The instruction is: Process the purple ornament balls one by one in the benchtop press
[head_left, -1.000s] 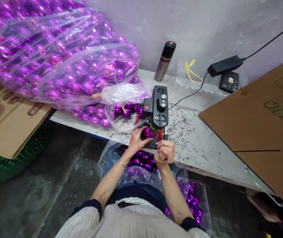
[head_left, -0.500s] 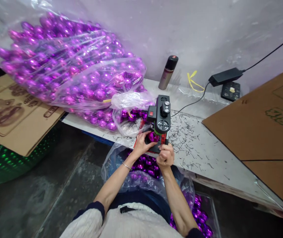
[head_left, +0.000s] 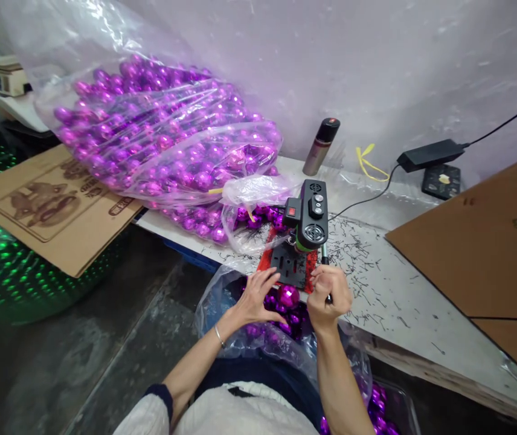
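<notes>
A small black machine (head_left: 313,214) with a red switch stands on the white table, over a black slotted plate (head_left: 288,266) on a red base. My right hand (head_left: 330,293) is wrapped round the dark grip of the machine's lever. My left hand (head_left: 258,297) is open, its fingers and thumb spread, over the lap bag just in front of the plate. A shiny purple ball (head_left: 288,296) sits beside it, apart from its fingers, above darker purple balls in the clear bag (head_left: 215,302). Nothing lies on the slotted plate.
A big clear bag of purple balls (head_left: 172,139) fills the back left. Cardboard (head_left: 59,205) lies over green balls at left; a carton (head_left: 480,241) stands at right. Behind the machine are a spray can (head_left: 321,147), yellow tie (head_left: 367,163) and black adapter (head_left: 431,155). Black bits litter the table.
The purple ball has left the plate and is now over the lap bag. My left hand has opened and drawn back towards me. My right hand stays on the lever. The view has shifted.
</notes>
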### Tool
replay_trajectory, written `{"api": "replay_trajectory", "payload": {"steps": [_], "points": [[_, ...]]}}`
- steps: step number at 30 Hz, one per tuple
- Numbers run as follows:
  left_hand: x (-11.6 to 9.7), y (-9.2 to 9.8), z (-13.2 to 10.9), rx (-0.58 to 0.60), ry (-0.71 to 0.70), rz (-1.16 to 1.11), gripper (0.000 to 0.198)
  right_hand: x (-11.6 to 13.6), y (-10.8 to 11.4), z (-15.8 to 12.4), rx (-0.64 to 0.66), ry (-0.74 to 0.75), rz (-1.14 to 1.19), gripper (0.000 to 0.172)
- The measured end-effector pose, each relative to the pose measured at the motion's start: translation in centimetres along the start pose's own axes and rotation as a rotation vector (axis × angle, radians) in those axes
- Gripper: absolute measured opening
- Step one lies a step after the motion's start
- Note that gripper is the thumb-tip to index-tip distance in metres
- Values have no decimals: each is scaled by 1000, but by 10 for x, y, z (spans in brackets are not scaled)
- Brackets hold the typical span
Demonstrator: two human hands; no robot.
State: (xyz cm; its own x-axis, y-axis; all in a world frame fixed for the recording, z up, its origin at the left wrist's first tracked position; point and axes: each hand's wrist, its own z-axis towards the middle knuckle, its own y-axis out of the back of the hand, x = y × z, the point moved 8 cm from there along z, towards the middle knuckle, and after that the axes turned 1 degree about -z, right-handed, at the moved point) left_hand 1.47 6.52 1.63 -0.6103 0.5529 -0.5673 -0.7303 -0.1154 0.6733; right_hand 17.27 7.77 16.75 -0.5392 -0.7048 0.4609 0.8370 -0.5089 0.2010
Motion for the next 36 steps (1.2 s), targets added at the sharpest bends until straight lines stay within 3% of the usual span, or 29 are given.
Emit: {"api": "replay_trajectory", "payload": {"steps": [2, 4, 6, 10, 14, 18, 21, 23, 26, 28, 30, 33, 36], "points": [[17, 23, 16, -66, 48, 29, 83, -2, -1, -4, -6, -4, 3, 26], [44, 50, 46, -169, 168, 104, 48, -3, -1, -6, -16, -11, 15, 26], [71, 71, 82, -197, 315, 229, 40, -2, -1, -5, -19, -14, 26, 26], [99, 73, 137, 57, 511, 518, 44, 0, -1, -4, -6, -2, 19, 25], [105, 60, 151, 196, 640, 632, 50, 2, -1, -4, -2, 6, 3, 27], [106, 52, 154, 131, 586, 538, 55, 1, -2, -4, 6, 0, -26, 28], [107, 58, 147, 29, 556, 360, 56, 0, -2, -4, 15, 0, -31, 28], [105, 66, 135, -69, 560, 132, 57, 0, -2, -3, 15, 2, -18, 27], [95, 68, 105, -209, 588, -399, 61, 2, -2, -1, 3, 11, -4, 26], [86, 54, 82, -264, 659, -747, 62, 4, -2, -1, -6, 18, -8, 26], [76, 34, 62, -301, 740, -954, 64, 5, -1, 0, -7, 19, -11, 27], [64, 5, 44, -334, 806, -1020, 68, 5, -1, 1, -1, 14, -5, 27], [55, -11, 46, -331, 747, -962, 64, 6, 0, 4, 10, 16, -1, 28]]}}
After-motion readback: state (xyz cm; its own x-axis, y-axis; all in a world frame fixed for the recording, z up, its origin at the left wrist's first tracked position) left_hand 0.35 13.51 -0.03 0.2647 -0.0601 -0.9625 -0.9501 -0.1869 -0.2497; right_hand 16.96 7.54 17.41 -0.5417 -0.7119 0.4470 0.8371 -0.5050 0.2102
